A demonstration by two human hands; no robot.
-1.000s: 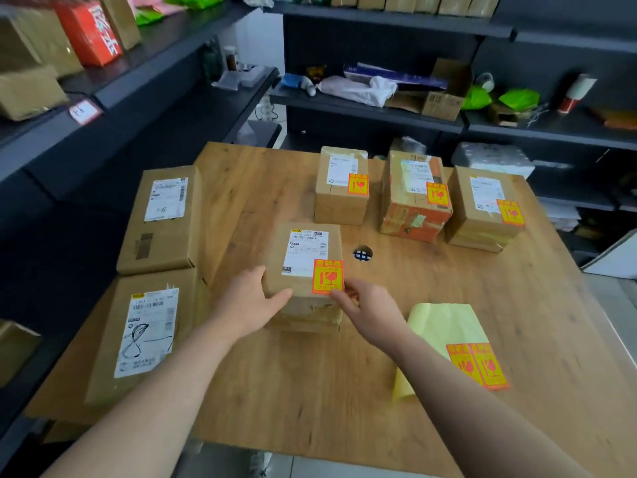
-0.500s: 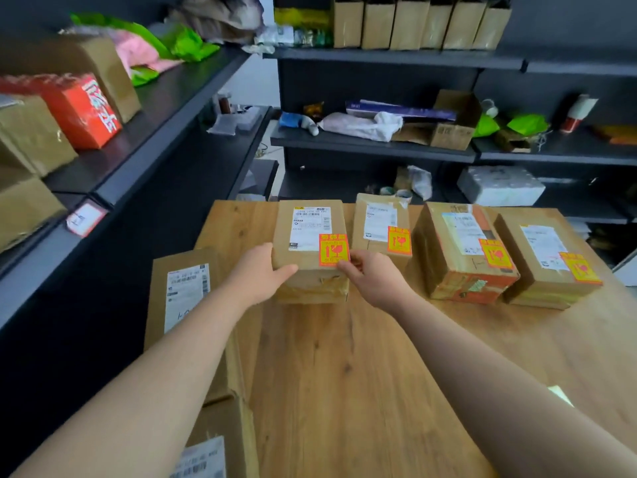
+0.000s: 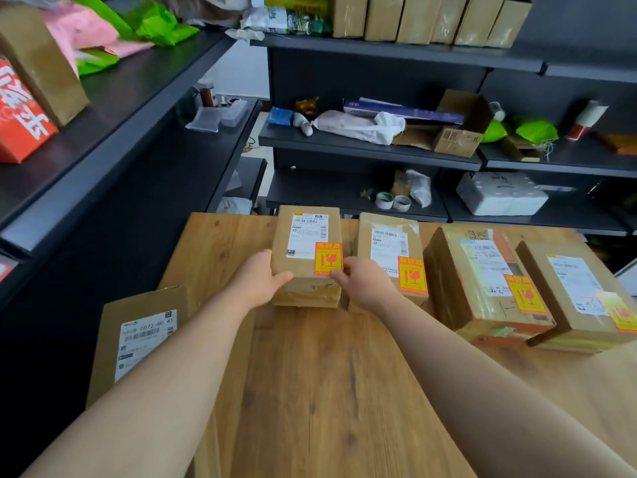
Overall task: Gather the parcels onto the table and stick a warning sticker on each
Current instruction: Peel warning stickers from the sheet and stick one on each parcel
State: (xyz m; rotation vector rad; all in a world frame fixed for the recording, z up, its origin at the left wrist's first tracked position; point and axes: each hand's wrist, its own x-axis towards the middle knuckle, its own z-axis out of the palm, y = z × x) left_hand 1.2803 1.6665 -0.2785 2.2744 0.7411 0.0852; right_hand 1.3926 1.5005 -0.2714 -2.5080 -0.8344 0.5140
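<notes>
Cardboard and already stickered, the small parcel (image 3: 306,251) has been slid from the table's middle up to its far edge, just beside the three labelled boxes; that makes four done, so the unlabelled parcel (image 3: 138,336) at the left is probably next. Both hands clasp it: the left hand (image 3: 256,282) cups its near-left side, fingers lightly curled, and the right hand (image 3: 362,288) presses its right flank, fingertips by the warning sticker (image 3: 328,258). Whether it rests fully on the table (image 3: 327,391) is unclear.
</notes>
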